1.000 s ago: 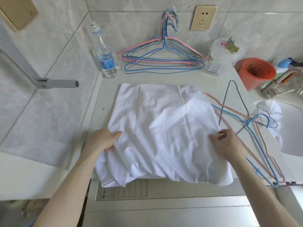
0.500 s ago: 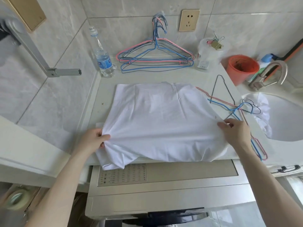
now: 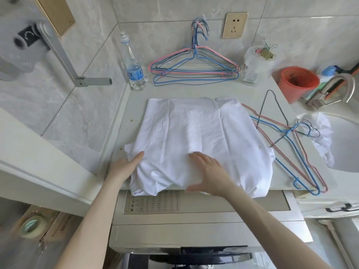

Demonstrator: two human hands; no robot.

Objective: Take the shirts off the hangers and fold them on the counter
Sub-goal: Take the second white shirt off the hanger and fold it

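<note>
A white shirt [image 3: 198,136] lies spread on the pale counter [image 3: 136,100], its near edge bunched and hanging over the front. My left hand [image 3: 126,166] holds the shirt's near left corner, thumb on top of the cloth. My right hand [image 3: 207,171] lies flat on the shirt's near middle with straight fingers. Three loose wire hangers [image 3: 287,140], pink, blue and black, lie on the counter just right of the shirt. A stack of pink, blue and black hangers [image 3: 194,68] leans against the back wall.
A water bottle [image 3: 134,66] stands at the back left. An orange cup [image 3: 297,82], a clip jar [image 3: 256,59] and a tap [image 3: 330,90] are at the back right. A sink [image 3: 345,144] with a white cloth [image 3: 322,136] lies right. A washing machine panel [image 3: 153,202] is below.
My right hand let go of the shirt's right edge and moved left onto its near middle, now flat. My left hand stays at the near left corner. The shirt lies smoother.
</note>
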